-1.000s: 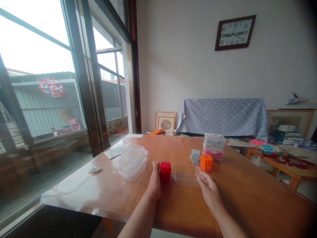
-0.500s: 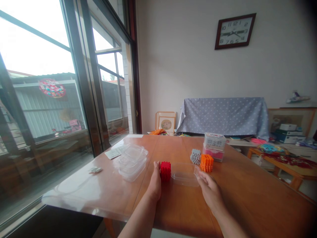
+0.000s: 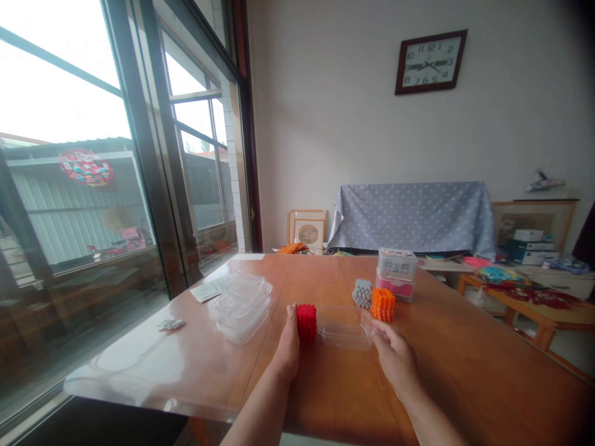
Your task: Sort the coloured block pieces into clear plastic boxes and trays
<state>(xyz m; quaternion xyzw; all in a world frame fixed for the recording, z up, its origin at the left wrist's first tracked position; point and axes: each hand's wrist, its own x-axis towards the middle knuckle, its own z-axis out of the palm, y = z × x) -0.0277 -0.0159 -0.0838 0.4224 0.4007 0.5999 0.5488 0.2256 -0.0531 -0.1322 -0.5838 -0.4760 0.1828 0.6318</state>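
A red stack of toothed plastic pieces (image 3: 307, 323) stands upright near the middle of the table, with my left hand (image 3: 288, 341) closed against its left side. The thumb points up there, and the other fingers are mostly hidden. Just right of the red stack lies a clear plastic container (image 3: 344, 331). My right hand (image 3: 393, 350) pinches the container's right edge between thumb and fingers. Behind that hand sits an orange stack of similar pieces (image 3: 383, 304), beside a grey one (image 3: 362, 293).
Nested clear containers or lids (image 3: 244, 310) lie to the left, by a printed paper (image 3: 207, 290). A small pale packet (image 3: 171, 324) is near the left edge. Two stacked lidded boxes (image 3: 395, 274) stand at the back right of the table (image 3: 446, 365). A glass window wall borders the left.
The view has shifted slightly, so things sit a little further left. Both hands keep their places at the red stack and the clear container.
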